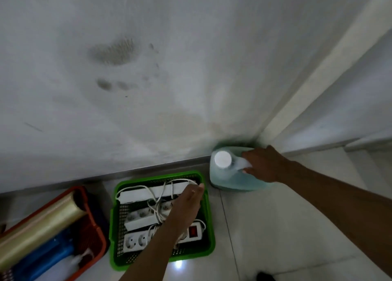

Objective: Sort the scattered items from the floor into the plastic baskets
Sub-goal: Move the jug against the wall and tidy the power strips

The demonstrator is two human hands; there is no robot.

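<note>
Head view: only one camera.
Jug: a blue-green jug (233, 179) is standing upright on the floor (286, 227), far right, at the wall corner, neck pointing up.
Right hand (263, 164): fingers are wrapping the jug's handle; the nearer hand.
Left hand (188, 202): fingers are lying flat and loose over the green basket (209, 217), holding nothing.
Relation: the basket is lying near-left of the jug, just beside it.

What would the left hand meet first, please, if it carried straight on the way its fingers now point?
The left hand reaches over the power strips toward the far right corner of the green basket. Straight on, it would probably meet that corner's rim first, then the jug of blue-green liquid beyond; depth is unclear.
</note>
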